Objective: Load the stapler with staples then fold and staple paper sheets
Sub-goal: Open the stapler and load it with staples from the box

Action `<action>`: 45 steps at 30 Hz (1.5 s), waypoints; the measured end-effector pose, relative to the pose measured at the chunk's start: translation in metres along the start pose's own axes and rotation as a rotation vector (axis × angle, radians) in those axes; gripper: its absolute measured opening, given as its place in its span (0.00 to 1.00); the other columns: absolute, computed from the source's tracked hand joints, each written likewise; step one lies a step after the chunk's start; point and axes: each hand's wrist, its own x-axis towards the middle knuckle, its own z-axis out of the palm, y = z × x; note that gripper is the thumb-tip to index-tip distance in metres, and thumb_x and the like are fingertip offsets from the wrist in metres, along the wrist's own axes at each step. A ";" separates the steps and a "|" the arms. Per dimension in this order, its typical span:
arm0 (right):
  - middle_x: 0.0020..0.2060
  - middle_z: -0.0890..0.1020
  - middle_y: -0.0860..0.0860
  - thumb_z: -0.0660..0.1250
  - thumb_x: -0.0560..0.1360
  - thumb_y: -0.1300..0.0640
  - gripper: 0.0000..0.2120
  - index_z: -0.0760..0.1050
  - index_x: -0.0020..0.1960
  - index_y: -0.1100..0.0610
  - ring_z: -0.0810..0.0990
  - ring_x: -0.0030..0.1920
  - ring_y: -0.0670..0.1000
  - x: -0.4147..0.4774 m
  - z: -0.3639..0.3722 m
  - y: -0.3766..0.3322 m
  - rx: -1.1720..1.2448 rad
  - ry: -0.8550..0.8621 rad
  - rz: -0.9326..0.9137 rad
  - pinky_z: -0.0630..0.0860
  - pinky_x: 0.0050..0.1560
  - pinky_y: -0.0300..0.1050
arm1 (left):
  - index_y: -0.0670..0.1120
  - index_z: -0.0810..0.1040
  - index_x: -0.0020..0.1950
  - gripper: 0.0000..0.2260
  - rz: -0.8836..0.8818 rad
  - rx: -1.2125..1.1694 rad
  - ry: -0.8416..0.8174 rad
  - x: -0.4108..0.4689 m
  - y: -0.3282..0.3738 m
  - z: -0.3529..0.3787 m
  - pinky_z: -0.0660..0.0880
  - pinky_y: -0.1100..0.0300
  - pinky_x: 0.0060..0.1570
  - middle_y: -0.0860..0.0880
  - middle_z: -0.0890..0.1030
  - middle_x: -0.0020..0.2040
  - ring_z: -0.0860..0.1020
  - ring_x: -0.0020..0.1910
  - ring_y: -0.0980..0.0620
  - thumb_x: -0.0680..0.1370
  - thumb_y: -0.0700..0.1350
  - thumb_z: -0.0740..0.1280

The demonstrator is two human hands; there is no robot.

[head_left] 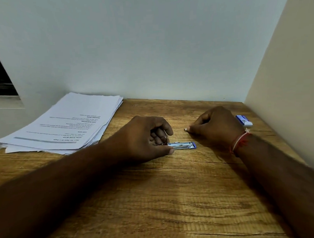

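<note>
A small blue and silver stapler point(183, 145) lies opened flat on the wooden table point(157, 200), its metal staple channel facing up. My left hand point(146, 137) grips its left end, thumb in front and fingers curled over the raised part. My right hand point(216, 126) rests on the table to the right of the stapler, its fingertips pinching a short strip of staples point(185, 129) apart from the stapler. A stack of printed paper sheets point(65, 123) lies at the back left of the table.
A small blue and white staple box point(244, 120) sits behind my right wrist near the right wall. A pale wall closes the back of the table and a cream panel point(287, 93) closes the right side.
</note>
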 end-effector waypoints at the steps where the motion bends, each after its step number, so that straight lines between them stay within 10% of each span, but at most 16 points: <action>1: 0.35 0.89 0.44 0.84 0.72 0.50 0.07 0.90 0.38 0.51 0.86 0.42 0.43 0.001 -0.002 0.002 -0.013 0.002 -0.003 0.79 0.40 0.41 | 0.57 0.85 0.59 0.19 -0.003 -0.001 -0.006 0.000 0.001 0.000 0.86 0.62 0.49 0.57 0.89 0.48 0.87 0.47 0.58 0.72 0.53 0.87; 8: 0.62 0.86 0.51 0.79 0.67 0.32 0.27 0.84 0.60 0.44 0.81 0.66 0.61 0.027 -0.050 0.044 -0.391 0.340 0.199 0.77 0.69 0.60 | 0.60 0.83 0.66 0.26 -0.001 -0.012 -0.009 -0.002 0.001 -0.004 0.86 0.58 0.52 0.58 0.89 0.50 0.88 0.49 0.58 0.71 0.60 0.87; 12: 0.57 0.83 0.59 0.76 0.65 0.29 0.37 0.82 0.61 0.56 0.81 0.60 0.65 0.044 -0.063 0.075 -0.533 0.194 0.408 0.80 0.60 0.55 | 0.62 0.81 0.68 0.30 -0.002 -0.015 0.024 -0.003 0.003 -0.009 0.86 0.50 0.57 0.60 0.89 0.52 0.87 0.51 0.58 0.69 0.66 0.84; 16: 0.56 0.87 0.58 0.74 0.81 0.42 0.20 0.88 0.57 0.59 0.84 0.59 0.61 0.047 -0.061 0.079 -0.516 0.152 0.252 0.81 0.59 0.49 | 0.62 0.81 0.69 0.32 0.032 0.000 0.000 -0.002 -0.001 -0.016 0.84 0.44 0.59 0.61 0.88 0.55 0.87 0.54 0.56 0.68 0.70 0.82; 24: 0.50 0.87 0.45 0.78 0.79 0.49 0.07 0.87 0.56 0.49 0.84 0.51 0.47 0.021 -0.052 0.034 -0.194 0.180 -0.167 0.75 0.49 0.42 | 0.61 0.81 0.69 0.28 0.047 0.077 -0.087 0.002 -0.010 -0.017 0.85 0.47 0.55 0.60 0.89 0.52 0.86 0.50 0.56 0.71 0.57 0.87; 31: 0.53 0.89 0.41 0.85 0.71 0.51 0.19 0.88 0.61 0.47 0.88 0.54 0.45 -0.038 -0.042 -0.026 0.074 -0.270 -0.590 0.86 0.53 0.44 | 0.58 0.83 0.67 0.23 0.052 0.066 -0.031 0.007 -0.021 -0.012 0.82 0.63 0.47 0.59 0.89 0.48 0.87 0.45 0.57 0.74 0.49 0.86; 40: 0.50 0.89 0.40 0.87 0.69 0.47 0.23 0.87 0.61 0.45 0.87 0.47 0.43 -0.047 0.006 -0.027 -0.005 -0.403 -0.680 0.85 0.48 0.48 | 0.56 0.78 0.76 0.32 0.129 0.223 0.112 0.011 -0.033 -0.025 0.75 0.72 0.53 0.59 0.85 0.59 0.83 0.58 0.58 0.74 0.50 0.84; 45: 0.50 0.89 0.42 0.88 0.67 0.46 0.25 0.87 0.62 0.46 0.87 0.51 0.44 -0.041 -0.009 -0.024 -0.038 -0.444 -0.662 0.86 0.51 0.52 | 0.51 0.79 0.63 0.22 0.301 0.129 0.114 -0.003 -0.003 -0.040 0.80 0.52 0.41 0.54 0.83 0.51 0.81 0.46 0.49 0.75 0.49 0.85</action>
